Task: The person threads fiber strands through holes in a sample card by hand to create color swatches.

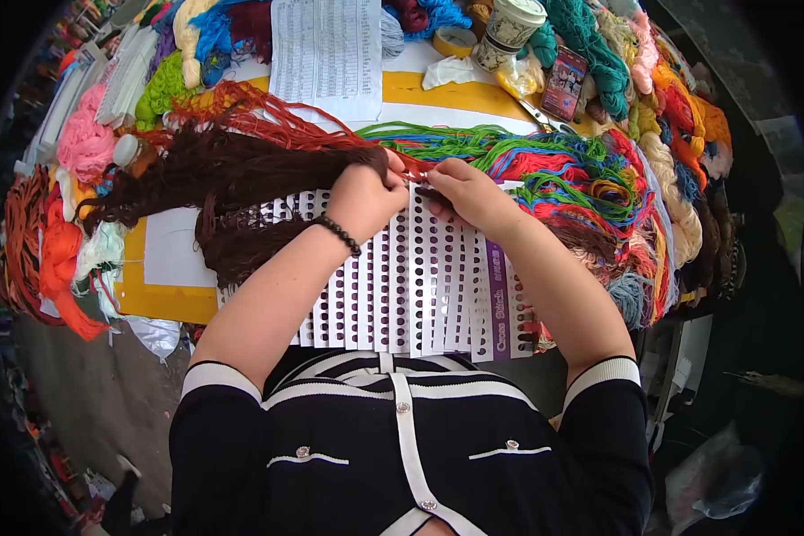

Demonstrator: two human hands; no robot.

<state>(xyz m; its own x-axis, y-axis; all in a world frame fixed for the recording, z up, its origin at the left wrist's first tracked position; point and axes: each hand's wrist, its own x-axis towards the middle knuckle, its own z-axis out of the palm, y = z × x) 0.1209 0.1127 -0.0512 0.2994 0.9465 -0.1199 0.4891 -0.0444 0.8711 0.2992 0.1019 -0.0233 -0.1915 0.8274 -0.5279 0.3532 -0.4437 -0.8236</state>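
Note:
My left hand, with a dark beaded bracelet at the wrist, is closed on the end of a long dark brown thread bundle that spreads out to the left. My right hand is pinched close beside it, at the top of the punched white cards; fine red strands run between the fingertips of both hands. What exactly my right fingers hold is too small to tell. Red-orange threads trail behind the brown ones. A purple-printed card lies at the right of the card row.
Multicoloured threads cover the table's right side. Behind lie a printed sheet, a lidded cup, a tape roll, scissors and a phone. A small jar and pink yarn are at the left.

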